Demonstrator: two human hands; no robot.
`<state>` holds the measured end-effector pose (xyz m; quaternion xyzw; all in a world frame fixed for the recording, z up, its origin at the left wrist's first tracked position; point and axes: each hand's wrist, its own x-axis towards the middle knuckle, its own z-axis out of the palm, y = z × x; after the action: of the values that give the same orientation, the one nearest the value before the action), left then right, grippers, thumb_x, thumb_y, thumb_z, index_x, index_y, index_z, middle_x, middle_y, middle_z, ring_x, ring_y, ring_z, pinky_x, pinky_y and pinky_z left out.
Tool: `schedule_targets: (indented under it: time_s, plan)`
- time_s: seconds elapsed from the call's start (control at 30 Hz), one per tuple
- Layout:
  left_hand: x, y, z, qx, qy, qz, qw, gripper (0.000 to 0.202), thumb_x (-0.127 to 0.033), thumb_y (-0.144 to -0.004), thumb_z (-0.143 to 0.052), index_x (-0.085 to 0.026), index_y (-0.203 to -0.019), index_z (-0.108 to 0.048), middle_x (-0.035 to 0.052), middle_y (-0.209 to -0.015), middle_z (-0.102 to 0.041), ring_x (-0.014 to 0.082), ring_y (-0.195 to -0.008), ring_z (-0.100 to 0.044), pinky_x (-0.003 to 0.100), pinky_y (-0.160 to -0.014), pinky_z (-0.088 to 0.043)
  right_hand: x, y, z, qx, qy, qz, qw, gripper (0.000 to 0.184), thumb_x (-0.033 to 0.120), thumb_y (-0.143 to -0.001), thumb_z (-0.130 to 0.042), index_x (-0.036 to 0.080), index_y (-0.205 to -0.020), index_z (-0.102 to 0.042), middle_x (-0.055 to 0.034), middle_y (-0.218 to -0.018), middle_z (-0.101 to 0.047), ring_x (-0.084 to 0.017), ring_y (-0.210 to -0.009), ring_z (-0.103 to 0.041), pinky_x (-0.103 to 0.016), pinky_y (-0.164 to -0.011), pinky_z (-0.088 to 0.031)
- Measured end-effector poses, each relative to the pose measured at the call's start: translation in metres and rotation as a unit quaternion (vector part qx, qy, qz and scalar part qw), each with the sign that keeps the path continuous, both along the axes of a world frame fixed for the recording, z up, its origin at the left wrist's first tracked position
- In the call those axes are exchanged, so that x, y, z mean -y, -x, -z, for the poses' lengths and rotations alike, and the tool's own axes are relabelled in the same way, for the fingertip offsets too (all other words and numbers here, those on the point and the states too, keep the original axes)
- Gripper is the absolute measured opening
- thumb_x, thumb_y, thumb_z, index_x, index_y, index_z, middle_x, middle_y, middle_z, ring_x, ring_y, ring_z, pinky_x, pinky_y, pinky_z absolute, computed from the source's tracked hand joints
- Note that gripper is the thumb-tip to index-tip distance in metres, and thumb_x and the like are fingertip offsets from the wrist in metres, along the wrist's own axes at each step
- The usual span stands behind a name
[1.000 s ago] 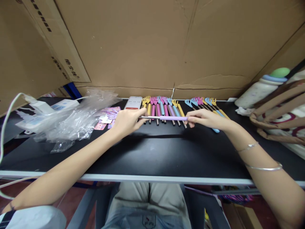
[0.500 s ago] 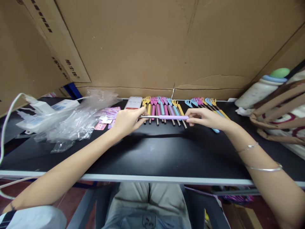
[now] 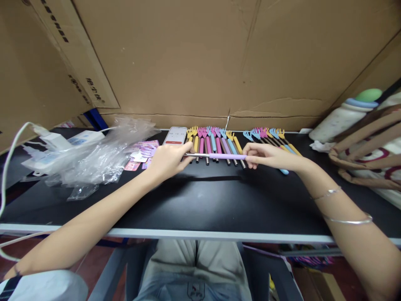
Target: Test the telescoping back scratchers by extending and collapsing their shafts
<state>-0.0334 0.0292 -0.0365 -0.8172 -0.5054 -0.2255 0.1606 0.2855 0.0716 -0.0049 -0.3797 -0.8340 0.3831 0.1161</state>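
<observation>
Just above the worktop (image 3: 200, 200), before the row of scratchers (image 3: 216, 142), the purple scratcher (image 3: 225, 156) lies level, left hand (image 3: 167, 159) pinching its metal stem, right hand (image 3: 269, 155) its grip; any pull seems best run straight along the stem

One purple scratcher (image 3: 226, 156), two scratcher clusters (image 3: 213, 142), one phone (image 3: 175, 136), one bottle (image 3: 338, 119), two bracelets (image 3: 347, 220).

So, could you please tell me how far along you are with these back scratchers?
Done: one batch of back scratchers and a second batch lie in rows on the black table. In hand: a purple-handled back scratcher, held level, left hand on its metal rod, right hand on the grip. Left: cannot tell how many remain; crumpled plastic bags lie at the left.
</observation>
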Motion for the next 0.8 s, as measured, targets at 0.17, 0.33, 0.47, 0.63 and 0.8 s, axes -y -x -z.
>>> schedule_targets:
  time_s: [0.17, 0.33, 0.47, 0.63, 0.8]
  plan:
    - [0.000, 0.001, 0.001, -0.008, -0.002, 0.003, 1.000, 0.020, -0.040, -0.088, -0.050, -0.023, -0.087, -0.060, -0.0020, -0.065, -0.065, 0.0149, -0.055, -0.059, 0.024, -0.050, -0.025, 0.001, 0.001, -0.004, -0.008, -0.018, -0.008, 1.000, 0.032, 0.050, -0.083, -0.056, 0.018, -0.088, -0.051, -0.0029, -0.077, -0.063, -0.014, -0.069, -0.057, -0.029, -0.067, -0.044]
    - [0.003, -0.001, 0.000, -0.015, 0.026, 0.003, 1.000, 0.020, -0.041, -0.088, -0.052, -0.023, -0.087, -0.059, -0.0022, -0.068, -0.066, 0.0153, -0.058, -0.061, 0.024, -0.050, -0.025, 0.005, 0.002, -0.008, 0.022, 0.003, -0.044, 0.999, 0.038, 0.053, -0.088, -0.047, 0.017, -0.082, -0.053, -0.0029, -0.075, -0.060, -0.013, -0.069, -0.056, -0.027, -0.066, -0.044]
    - [0.005, -0.003, -0.002, -0.017, 0.035, -0.009, 0.999, 0.022, -0.043, -0.087, -0.052, -0.023, -0.088, -0.059, -0.0024, -0.069, -0.067, 0.0156, -0.059, -0.061, 0.023, -0.050, -0.025, 0.008, 0.001, -0.011, 0.034, 0.028, -0.073, 0.996, 0.044, 0.056, -0.091, -0.038, 0.016, -0.079, -0.053, -0.0039, -0.074, -0.059, -0.013, -0.067, -0.055, -0.027, -0.065, -0.045]
    - [0.006, -0.005, -0.003, -0.019, 0.049, -0.026, 0.998, 0.024, -0.043, -0.090, -0.047, -0.022, -0.089, -0.058, -0.0018, -0.066, -0.065, 0.0156, -0.056, -0.060, 0.023, -0.050, -0.023, 0.006, 0.002, -0.008, 0.020, 0.015, -0.034, 0.999, 0.042, 0.057, -0.090, -0.039, 0.017, -0.084, -0.051, -0.0029, -0.074, -0.060, -0.011, -0.060, -0.050, -0.026, -0.059, -0.042]
    - [0.006, -0.005, -0.005, -0.023, 0.056, -0.029, 0.998, 0.024, -0.043, -0.091, -0.046, -0.022, -0.091, -0.058, -0.0013, -0.068, -0.066, 0.0156, -0.058, -0.061, 0.023, -0.049, -0.023, 0.004, -0.001, -0.007, 0.003, -0.011, -0.007, 1.000, 0.033, 0.052, -0.087, -0.051, 0.019, -0.089, -0.047, 0.0001, -0.071, -0.060, -0.009, -0.058, -0.047, -0.024, -0.055, -0.037]
